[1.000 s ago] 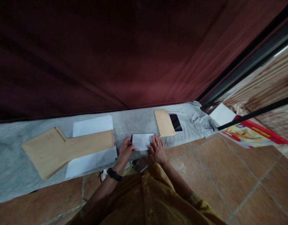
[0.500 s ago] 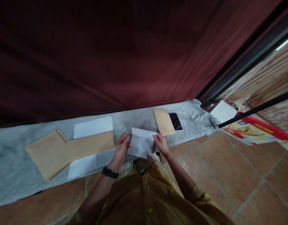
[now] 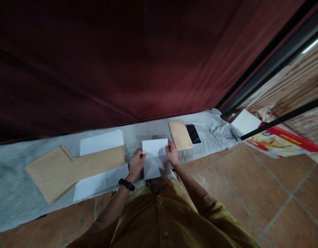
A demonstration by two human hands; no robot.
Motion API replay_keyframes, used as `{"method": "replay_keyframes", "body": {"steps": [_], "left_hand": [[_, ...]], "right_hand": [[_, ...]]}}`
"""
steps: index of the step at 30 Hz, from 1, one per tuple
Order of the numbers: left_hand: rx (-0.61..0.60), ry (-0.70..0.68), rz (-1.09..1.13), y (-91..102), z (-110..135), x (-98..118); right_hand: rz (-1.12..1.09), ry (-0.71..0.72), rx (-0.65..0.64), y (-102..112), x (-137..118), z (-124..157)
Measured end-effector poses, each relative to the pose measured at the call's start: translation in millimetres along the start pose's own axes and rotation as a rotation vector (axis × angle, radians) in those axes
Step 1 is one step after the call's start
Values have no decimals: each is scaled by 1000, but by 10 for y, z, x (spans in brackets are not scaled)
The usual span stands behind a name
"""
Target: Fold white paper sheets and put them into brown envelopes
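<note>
A white sheet of paper with faint creases is held up before my body, above the grey cloth. My left hand pinches its left edge between thumb and fingers. On the opposite edge, my right hand grips the sheet near its upper right. A tan envelope lies just beyond my right hand, beside a dark-screened phone. To the left of my left hand, tan envelopes rest across white paper, with more envelopes fanned at an angle farther left.
Grey cloth covers the long narrow surface. A dark red curtain hangs directly behind it. At the right, a dark metal bar crosses in front of a colourful printed box and a white sheet. Brown floor tiles lie below.
The sheet has turned from a slant to nearly upright and squared. My left hand has closed on its left edge, and my right hand has shifted slightly up and left.
</note>
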State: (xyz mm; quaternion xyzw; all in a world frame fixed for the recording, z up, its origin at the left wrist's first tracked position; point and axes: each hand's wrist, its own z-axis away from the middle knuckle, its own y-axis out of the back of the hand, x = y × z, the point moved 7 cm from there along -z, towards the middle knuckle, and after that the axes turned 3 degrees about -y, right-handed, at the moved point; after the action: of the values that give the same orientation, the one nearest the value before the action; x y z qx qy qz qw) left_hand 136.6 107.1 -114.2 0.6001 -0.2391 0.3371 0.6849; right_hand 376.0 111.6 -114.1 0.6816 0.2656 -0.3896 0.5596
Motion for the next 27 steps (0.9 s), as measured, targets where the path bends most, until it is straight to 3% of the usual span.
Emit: {"method": "replay_keyframes", "body": {"steps": [3,5,7,10,13,16,20,23,27], "left_hand": [[-16,3,-71,-3,21,51],[-31,-4,-151,-13,32,88],[-47,-14,-254,-34,52,121],[-34,-5,-327,-59,103,141],[58,-29,-317,-48,166,181],[147,-211,-329,-79,240,327],[50,-467,-336,-327,351,465],[-23,-453,-354,-469,379,377],[-6,-437,-408,-461,392,240]], "right_hand": [[248,265,10,-55,-235,263],[352,411,-95,-208,-348,458],[447,464,-174,-349,-378,596],[539,439,-190,-453,-337,667],[568,425,-169,-472,-305,673],[567,422,-146,-462,-307,672],[561,417,-135,-471,-321,679],[553,411,-125,-468,-304,687],[551,391,-110,-396,-238,698]]}}
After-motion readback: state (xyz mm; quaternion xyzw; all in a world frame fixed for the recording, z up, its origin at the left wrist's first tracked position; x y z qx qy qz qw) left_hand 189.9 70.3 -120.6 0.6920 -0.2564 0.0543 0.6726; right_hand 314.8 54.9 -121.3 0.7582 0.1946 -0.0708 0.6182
